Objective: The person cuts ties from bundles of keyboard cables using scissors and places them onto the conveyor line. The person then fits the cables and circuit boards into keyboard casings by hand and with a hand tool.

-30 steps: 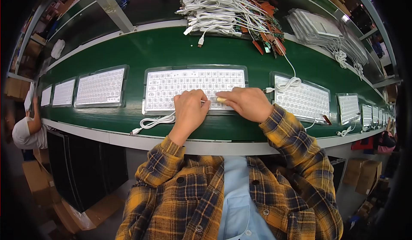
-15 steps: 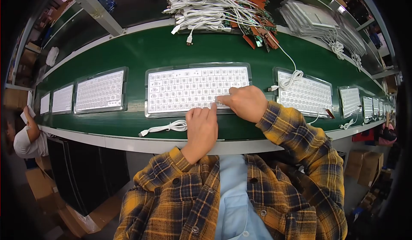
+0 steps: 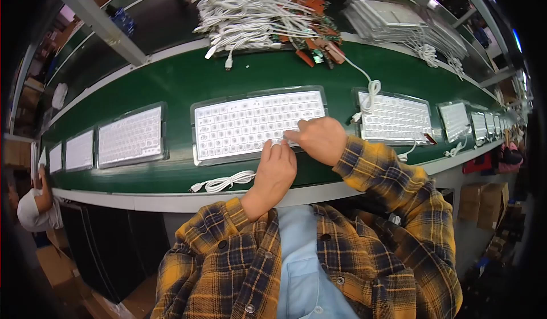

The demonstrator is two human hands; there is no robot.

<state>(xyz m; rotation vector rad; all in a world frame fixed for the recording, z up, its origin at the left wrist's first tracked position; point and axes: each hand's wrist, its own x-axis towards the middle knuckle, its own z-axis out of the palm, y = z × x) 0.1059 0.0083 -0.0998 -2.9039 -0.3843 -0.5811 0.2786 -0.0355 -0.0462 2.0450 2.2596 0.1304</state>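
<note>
A white keyboard [image 3: 256, 124] with bare key positions lies in a clear plastic tray in front of me on the green belt. My left hand [image 3: 276, 169] rests at its near edge, fingers stretched forward and fingertips on the lowest key row. Just to the right, my right hand [image 3: 322, 141] has its fingers curled, with the index fingertip pressed on the keyboard's lower right part beside the left fingertips. Anything small under or between these fingertips is hidden. A coiled white cable [image 3: 228, 181] with a plug lies left of my left wrist, by the belt's near edge.
More keyboards line the belt [image 3: 182, 131] to the left and right; the right neighbour [image 3: 394, 118] has a coiled cable [image 3: 371, 96] on its corner. Bundled white cables [image 3: 250, 14] with circuit boards and stacked white panels [image 3: 393, 17] fill the back shelf. Another person's hand [image 3: 43, 187] is far left.
The view has turned and tilted slightly. My hands stay at nearly the same spot on the keyboard, with the left fingers a little more bunched. The far-left person's hand has moved toward the belt.
</note>
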